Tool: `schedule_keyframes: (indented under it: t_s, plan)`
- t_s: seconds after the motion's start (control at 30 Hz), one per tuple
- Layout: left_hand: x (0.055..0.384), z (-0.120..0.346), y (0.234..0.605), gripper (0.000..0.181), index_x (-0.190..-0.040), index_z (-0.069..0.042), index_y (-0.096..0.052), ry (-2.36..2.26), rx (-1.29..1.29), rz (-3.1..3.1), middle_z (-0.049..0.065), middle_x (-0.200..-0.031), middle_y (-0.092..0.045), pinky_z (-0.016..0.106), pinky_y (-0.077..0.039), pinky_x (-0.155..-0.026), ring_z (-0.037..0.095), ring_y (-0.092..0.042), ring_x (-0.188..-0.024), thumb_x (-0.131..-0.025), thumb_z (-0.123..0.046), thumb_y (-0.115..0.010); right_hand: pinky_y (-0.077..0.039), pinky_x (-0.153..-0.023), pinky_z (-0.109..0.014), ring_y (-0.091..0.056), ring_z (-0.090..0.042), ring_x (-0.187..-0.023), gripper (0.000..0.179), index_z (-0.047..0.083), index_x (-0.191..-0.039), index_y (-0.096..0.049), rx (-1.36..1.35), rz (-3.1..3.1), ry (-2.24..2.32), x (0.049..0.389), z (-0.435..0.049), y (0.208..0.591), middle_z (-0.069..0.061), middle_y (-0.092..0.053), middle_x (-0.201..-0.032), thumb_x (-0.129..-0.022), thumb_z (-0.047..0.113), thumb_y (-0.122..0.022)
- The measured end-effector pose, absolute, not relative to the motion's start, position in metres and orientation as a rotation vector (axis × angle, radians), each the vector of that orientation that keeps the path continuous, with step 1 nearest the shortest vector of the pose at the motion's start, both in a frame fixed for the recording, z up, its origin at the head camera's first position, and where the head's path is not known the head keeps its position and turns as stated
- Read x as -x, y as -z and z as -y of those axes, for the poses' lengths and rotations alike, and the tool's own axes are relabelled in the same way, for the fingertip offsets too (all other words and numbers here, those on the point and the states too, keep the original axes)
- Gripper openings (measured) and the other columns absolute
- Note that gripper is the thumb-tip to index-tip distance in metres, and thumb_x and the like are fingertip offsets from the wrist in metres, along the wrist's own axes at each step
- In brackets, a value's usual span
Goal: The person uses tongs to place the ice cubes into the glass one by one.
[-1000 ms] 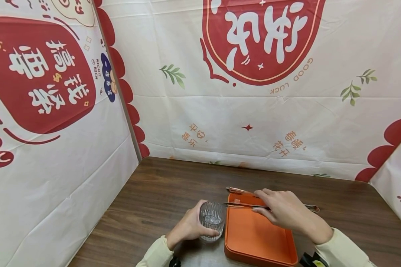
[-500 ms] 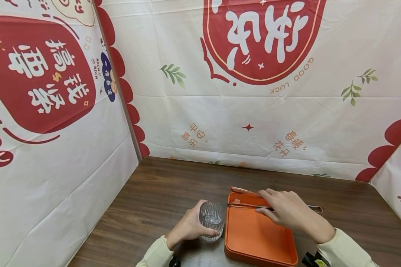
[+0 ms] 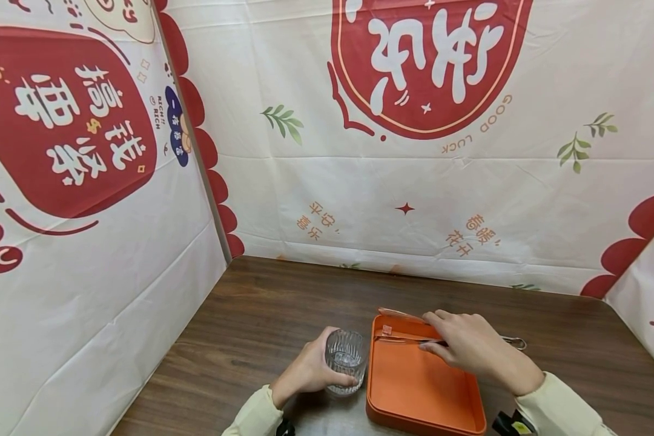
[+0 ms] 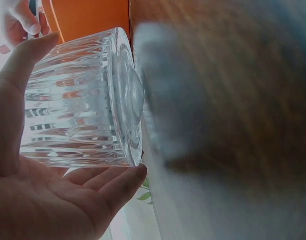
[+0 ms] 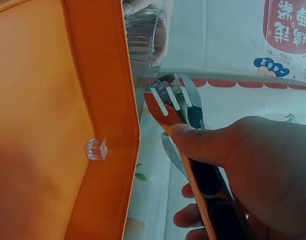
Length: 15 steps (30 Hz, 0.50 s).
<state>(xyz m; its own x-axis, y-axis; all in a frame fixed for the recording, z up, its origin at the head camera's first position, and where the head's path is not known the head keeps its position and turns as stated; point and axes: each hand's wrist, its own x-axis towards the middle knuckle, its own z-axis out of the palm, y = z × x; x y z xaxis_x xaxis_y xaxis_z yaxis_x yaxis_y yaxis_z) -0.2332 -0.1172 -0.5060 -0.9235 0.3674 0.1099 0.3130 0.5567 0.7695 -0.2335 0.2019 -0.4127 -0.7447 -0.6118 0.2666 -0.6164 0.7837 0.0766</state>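
My left hand (image 3: 310, 366) grips a ribbed clear drinking glass (image 3: 346, 360) beside the left wall of a shallow orange tray (image 3: 422, 393). In the left wrist view, thumb and fingers lie on opposite sides of the glass (image 4: 77, 105), its base close over the table. My right hand (image 3: 463, 339) holds metal tongs (image 3: 414, 339) over the tray's far end, their arms spread apart. A small clear cube (image 5: 96, 149) lies in the tray's far left corner, against the wall. From the head, the tongs' tips appear on either side of this cube (image 3: 386, 330), with nothing pinched between them.
The dark wooden table (image 3: 283, 290) extends behind and left of the tray. Printed white cloths stand along its back (image 3: 360, 200) and left side (image 3: 114, 272). A black device (image 3: 515, 424) is strapped at the right sleeve.
My right hand and the tongs have shifted slightly right, and the tongs' tips sit lower, inside the tray's left rim in the head view. The left hand and glass stay in place.
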Motion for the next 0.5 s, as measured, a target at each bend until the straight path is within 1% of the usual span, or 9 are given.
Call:
schedule_keyframes:
  t_s: [0.5]
  plan:
    - [0.2329,0.1171,0.5051,0.086,-0.13,-0.018,-0.049,-1.328,-0.59,-2.709,0.0,-0.105,-0.067,0.031,-0.051,-0.081,0.012,-0.063,-0.092,-0.06,-0.039,-0.094,-0.045,-0.05,-0.03,-0.056,-0.011,-0.058,0.042,0.012,-0.108,-0.063,-0.915,2.769,-0.002,0.2404,-0.2043,0.4211,0.006,-0.059,-0.084,-0.086,0.046,-0.073]
